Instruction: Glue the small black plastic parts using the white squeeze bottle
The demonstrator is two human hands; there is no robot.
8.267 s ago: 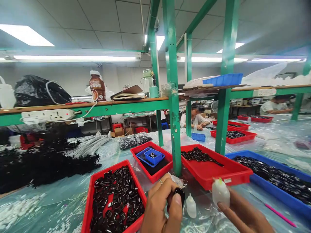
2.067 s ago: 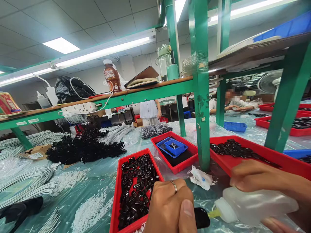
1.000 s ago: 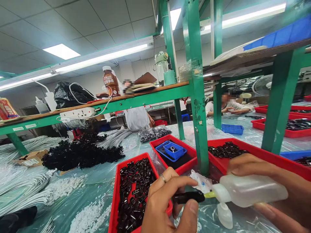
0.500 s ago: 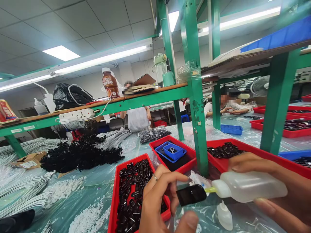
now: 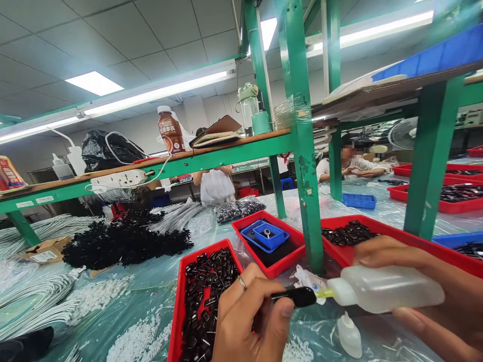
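Tiled ceiling [image 5: 113,30], fluorescent strip lights [image 5: 158,93]; green steel shelf frame [image 5: 302,166], plastic-covered worktable [image 5: 151,286]

Little print here can be read. The brown drink bottle [image 5: 168,131] on the green shelf, upper middle-left of the frame, carries a label with light characters over a cup picture, too small to make out. At the far left edge, a red and yellow box [image 5: 8,173] on the same shelf shows print that is blurred. Two white stickers [image 5: 31,203] on the shelf's front edge and a white label on the cardboard box [image 5: 44,250] at left bear marks too fine to read.
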